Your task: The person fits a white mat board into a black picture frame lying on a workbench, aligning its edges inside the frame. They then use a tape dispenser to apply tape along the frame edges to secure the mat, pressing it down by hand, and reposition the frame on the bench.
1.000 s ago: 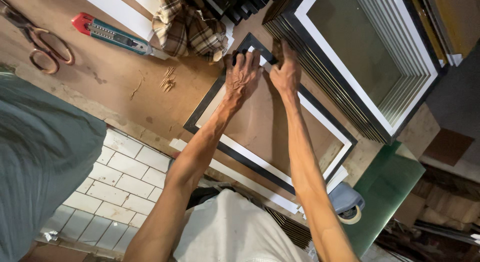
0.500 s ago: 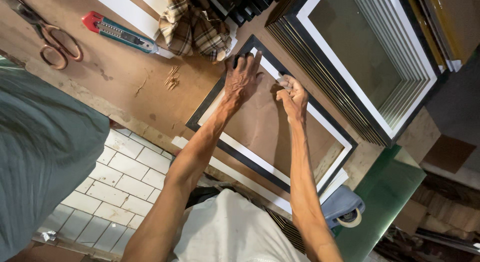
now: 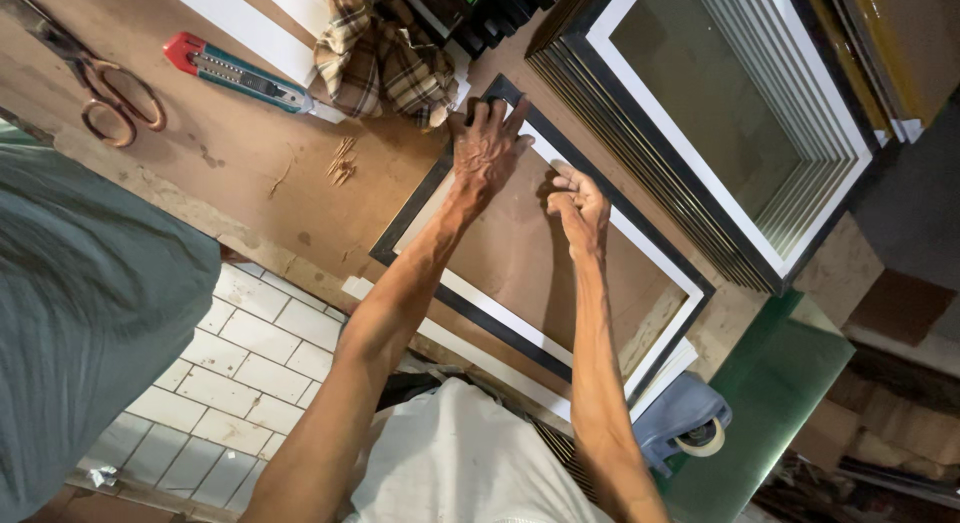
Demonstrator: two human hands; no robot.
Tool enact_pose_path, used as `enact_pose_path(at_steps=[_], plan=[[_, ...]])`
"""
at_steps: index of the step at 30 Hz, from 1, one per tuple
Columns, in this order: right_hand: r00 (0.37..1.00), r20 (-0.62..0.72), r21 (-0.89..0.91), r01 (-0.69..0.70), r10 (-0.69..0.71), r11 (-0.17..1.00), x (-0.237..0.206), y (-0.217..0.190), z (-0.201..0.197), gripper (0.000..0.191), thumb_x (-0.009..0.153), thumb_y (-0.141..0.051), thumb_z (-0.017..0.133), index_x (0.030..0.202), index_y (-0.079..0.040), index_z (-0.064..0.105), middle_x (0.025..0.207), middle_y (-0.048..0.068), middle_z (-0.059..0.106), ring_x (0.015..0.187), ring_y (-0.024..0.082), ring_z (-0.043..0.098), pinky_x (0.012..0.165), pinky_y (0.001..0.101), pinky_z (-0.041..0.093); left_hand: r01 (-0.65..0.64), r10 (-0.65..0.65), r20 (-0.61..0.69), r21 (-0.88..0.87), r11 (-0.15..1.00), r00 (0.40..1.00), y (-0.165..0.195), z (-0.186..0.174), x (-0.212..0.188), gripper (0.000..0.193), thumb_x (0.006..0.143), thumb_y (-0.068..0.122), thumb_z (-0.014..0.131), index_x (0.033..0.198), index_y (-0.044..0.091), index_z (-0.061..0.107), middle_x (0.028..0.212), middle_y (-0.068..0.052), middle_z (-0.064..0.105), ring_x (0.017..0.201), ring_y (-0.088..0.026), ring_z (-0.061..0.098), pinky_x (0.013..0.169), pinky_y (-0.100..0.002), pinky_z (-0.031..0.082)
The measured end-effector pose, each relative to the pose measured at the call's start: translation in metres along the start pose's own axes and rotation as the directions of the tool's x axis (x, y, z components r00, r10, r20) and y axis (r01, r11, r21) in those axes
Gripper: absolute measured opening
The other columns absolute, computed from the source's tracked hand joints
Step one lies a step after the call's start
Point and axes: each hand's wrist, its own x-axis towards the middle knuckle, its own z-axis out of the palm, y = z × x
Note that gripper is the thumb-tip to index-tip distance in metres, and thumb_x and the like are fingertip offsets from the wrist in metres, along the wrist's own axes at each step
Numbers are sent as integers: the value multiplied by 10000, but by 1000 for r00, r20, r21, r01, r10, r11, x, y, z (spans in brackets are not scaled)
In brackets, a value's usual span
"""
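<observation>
On the workbench (image 3: 250, 173) the frame (image 3: 545, 283) lies face down, brown backing up. The left hand (image 3: 487, 148) has stayed spread flat on the frame's far corner, gripping nothing. The right hand (image 3: 580, 208) has slid back from that corner onto the backing, fingers loosely curled, empty as far as I can tell. Pressing now spreads inward from the corner.

left hand (image 3: 487, 148): bare, no glove, no ring seen | right hand (image 3: 578, 208): bare, veined | forearms behind each grip: bare, sleeveless up to frame edge | torso: white shirt (image 3: 455, 463), creased
</observation>
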Motion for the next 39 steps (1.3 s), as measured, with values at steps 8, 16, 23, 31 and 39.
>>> enact_pose_path(at_steps=[8,16,23,31,39], plan=[[998,-66,39,13,-10,999,-24,27,-34,437,806,-5,691,1236,75,673,1128,155,715,740,133,668,719,260,573,-9,8,-5,-80,997,1000,1,-1,-1,797,988,619,537,1575,108,365,1282,-100,524,1222,-302,466,979,-678,352],[981,-187,114,73,-51,991,-73,51,-92,408,849,-11,697,1242,89,664,1070,148,712,756,143,670,731,269,569,40,-31,32,-348,937,999,8,-5,2,877,975,578,599,1589,45,268,1459,-218,459,1356,-450,408,909,-551,499],[908,-417,195,41,45,980,-164,92,-150,381,870,14,658,1246,77,672,1056,124,721,778,137,675,702,272,594,-187,177,-64,-251,950,982,-21,-28,-15,646,988,390,655,1522,102,433,1309,-124,608,1240,-370,519,906,-540,485],[866,-478,349,35,146,937,-262,136,-162,390,849,82,690,1239,93,665,1065,137,697,824,171,680,714,298,609,-571,557,-125,-174,802,821,-107,-56,-134,183,918,165,716,1078,132,800,1233,-56,690,1283,-294,559,1140,-446,427],[877,-450,400,28,169,916,-293,147,-173,361,862,82,678,1223,92,678,1083,128,702,854,164,681,764,291,608,-625,625,4,43,780,781,-126,-80,-185,213,876,183,738,1070,133,809,1335,-52,682,1333,-287,548,1155,-454,418]])
